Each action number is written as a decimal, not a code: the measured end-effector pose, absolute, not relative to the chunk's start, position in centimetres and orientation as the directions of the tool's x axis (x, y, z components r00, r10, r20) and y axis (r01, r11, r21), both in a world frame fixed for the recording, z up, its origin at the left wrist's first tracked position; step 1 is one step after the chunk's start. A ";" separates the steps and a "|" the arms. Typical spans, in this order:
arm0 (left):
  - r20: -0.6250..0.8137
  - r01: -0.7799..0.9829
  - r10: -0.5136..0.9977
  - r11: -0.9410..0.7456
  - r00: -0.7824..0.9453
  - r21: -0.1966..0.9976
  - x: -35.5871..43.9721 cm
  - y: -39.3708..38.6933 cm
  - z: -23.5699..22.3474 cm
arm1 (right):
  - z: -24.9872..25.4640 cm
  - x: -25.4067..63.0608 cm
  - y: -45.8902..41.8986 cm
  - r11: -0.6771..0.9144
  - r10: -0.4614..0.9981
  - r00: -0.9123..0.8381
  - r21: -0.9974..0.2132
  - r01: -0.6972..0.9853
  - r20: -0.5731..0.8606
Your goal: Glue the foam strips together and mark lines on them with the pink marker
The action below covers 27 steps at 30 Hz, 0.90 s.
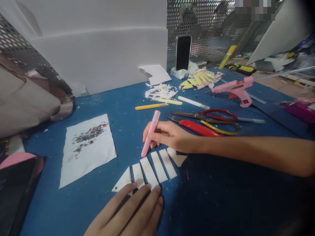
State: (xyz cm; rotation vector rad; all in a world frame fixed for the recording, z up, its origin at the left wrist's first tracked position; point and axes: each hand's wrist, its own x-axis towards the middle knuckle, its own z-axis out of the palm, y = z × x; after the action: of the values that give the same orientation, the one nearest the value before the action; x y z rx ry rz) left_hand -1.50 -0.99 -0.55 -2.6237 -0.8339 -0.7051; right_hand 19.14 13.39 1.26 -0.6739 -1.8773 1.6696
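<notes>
My right hand (169, 136) is closed around a pink marker (150, 132), its tip touching the top of a row of white paper strips (157, 167) laid side by side on the blue table (209, 196). My left hand (133, 214) lies flat with fingers stretched out, the fingertips pressing the near ends of the strips. A triangular white piece (123, 181) ends the row on the left, another (177, 157) sits under my right wrist.
A white sheet with coloured flecks (86, 147) lies to the left. Behind my right hand are a red knife (197, 127), scissors (216, 119), a pink glue gun (236, 90), markers (151, 106), paper scraps (161, 91) and a propped phone (183, 52).
</notes>
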 end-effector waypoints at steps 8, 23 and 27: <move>0.520 0.601 0.461 -0.788 0.719 -0.133 -1.7 -1.2 -0.9 | 1.2 19.2 13.4 0.155 0.682 -0.728 -0.987 0.049 0.071; 0.605 0.714 0.532 -0.694 0.593 -0.090 -1.0 -1.4 -0.6 | 1.4 19.7 13.0 0.595 0.558 -0.717 -0.804 -0.007 0.419; 0.608 0.730 0.562 -0.683 0.560 -0.040 -0.9 -1.6 -1.1 | 1.9 19.6 12.3 0.729 0.358 -0.763 -0.672 -0.132 0.538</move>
State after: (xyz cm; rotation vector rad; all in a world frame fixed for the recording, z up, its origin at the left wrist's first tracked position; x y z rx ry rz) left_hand -0.90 -1.64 -1.06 -2.5089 -1.0681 -0.8275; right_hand 19.62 12.30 1.89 -0.1692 -2.2565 0.9442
